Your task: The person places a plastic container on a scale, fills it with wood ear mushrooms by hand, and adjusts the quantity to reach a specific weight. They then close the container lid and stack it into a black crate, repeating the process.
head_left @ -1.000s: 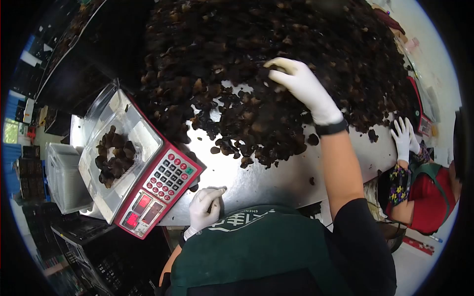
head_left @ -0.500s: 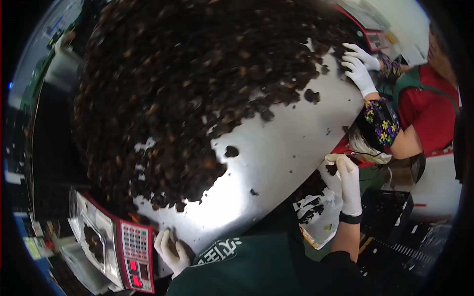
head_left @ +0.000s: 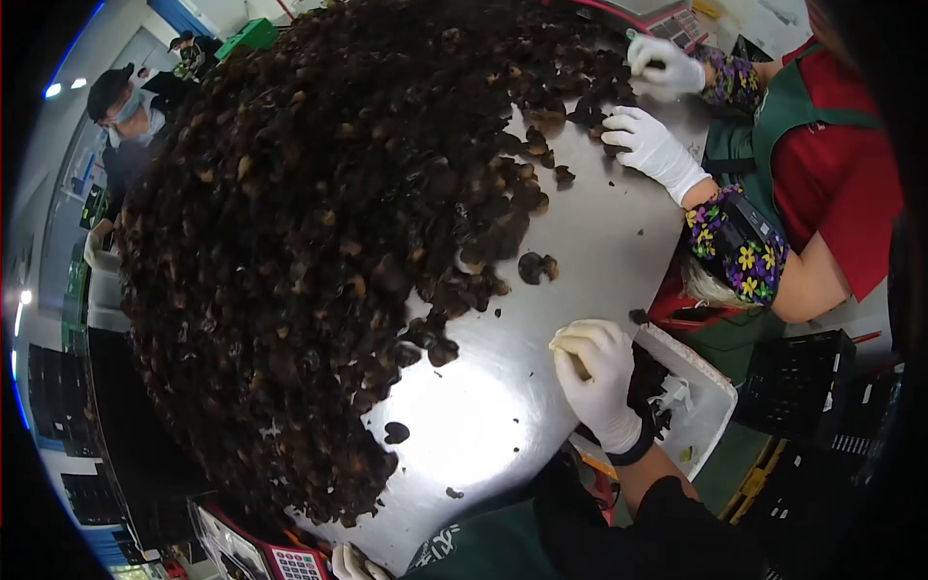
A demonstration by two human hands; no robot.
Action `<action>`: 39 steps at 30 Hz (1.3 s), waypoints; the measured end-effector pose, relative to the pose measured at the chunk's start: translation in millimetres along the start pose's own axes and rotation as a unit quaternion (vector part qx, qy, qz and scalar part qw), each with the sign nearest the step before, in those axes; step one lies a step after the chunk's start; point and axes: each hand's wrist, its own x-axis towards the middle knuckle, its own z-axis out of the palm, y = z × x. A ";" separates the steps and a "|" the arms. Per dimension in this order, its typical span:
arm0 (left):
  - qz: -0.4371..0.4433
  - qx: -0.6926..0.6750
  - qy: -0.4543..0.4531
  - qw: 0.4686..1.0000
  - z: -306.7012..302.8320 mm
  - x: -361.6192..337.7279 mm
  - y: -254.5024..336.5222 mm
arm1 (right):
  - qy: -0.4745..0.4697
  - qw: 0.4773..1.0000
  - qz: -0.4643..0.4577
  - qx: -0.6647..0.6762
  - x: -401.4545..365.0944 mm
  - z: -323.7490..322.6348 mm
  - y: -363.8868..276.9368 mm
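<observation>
A large heap of dark brown, wet pieces that look like wood ear mushrooms (head_left: 319, 222) covers much of the metal table (head_left: 599, 222). My right hand (head_left: 594, 382), in a white glove, is over the table's near edge with its fingers curled in toward the thumb; no piece shows in them. Just beyond its wrist is a white bin (head_left: 710, 411) holding dark pieces. At the bottom edge my left hand (head_left: 353, 563), also gloved and partly cut off, rests beside a red scale (head_left: 295, 564), fingers slightly apart. A single loose mushroom piece (head_left: 396, 432) lies on bare metal.
Across the table corner a co-worker's two gloved hands (head_left: 652, 150) are at the heap's edge. Another scale (head_left: 677, 24) stands behind them. Black crates (head_left: 788, 382) are stacked at the right. A masked person (head_left: 126, 126) stands on the far left side.
My right hand has moved from above the white bin back over the table edge. The view has shifted, so my left hand and the near scale are lower and more cut off.
</observation>
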 end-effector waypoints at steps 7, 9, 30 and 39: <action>-0.017 0.017 -0.002 1.000 6.4 8.8 5.2 | -0.015 1.000 0.008 0.013 2.7 -1.7 -0.1; -0.017 0.018 0.003 1.000 9.1 10.5 5.3 | -0.013 1.000 0.009 0.014 3.1 -1.5 -0.6; -0.039 -0.008 0.073 0.997 30.7 10.9 1.5 | -0.085 0.996 0.036 -0.022 57.4 -4.3 10.7; -0.024 0.026 0.077 0.996 13.4 1.1 1.3 | -0.195 0.979 0.054 0.031 94.8 30.9 11.5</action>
